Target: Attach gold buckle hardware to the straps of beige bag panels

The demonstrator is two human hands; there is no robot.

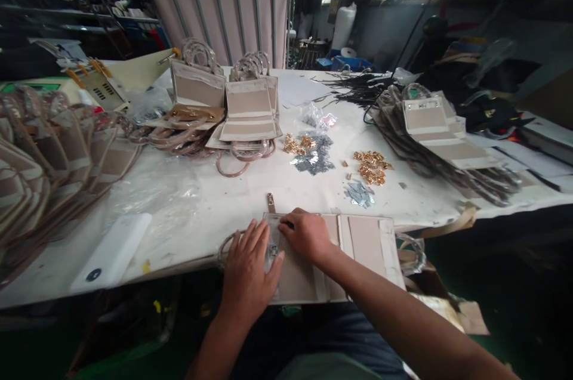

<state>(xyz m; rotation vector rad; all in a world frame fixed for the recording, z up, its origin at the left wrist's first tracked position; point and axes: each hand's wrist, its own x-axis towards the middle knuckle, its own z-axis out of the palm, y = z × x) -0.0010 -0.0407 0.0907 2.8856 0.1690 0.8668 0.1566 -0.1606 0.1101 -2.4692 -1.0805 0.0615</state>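
An unfolded beige bag piece (364, 243) lies flat at the table's front edge, with a clear handle (415, 255) sticking out at its right end. My left hand (250, 266) rests on its left end, fingers stretched out and thumb apart. My right hand (307, 234) is closed in a pinch over the piece, close to the left fingertips; whatever is between its fingers is hidden. Between the hands shows a small metal fitting (273, 250) on the bag. A short strap with a metal piece (271, 202) juts out past the far edge.
Gold fittings (372, 167) and thin silver plates (313, 156) lie in heaps beyond the bag. Stacked bags (248, 108) stand behind them, with more bags (441, 129) at right and left. A white device (114, 252) lies front left; black straps (358, 89) lie farther back.
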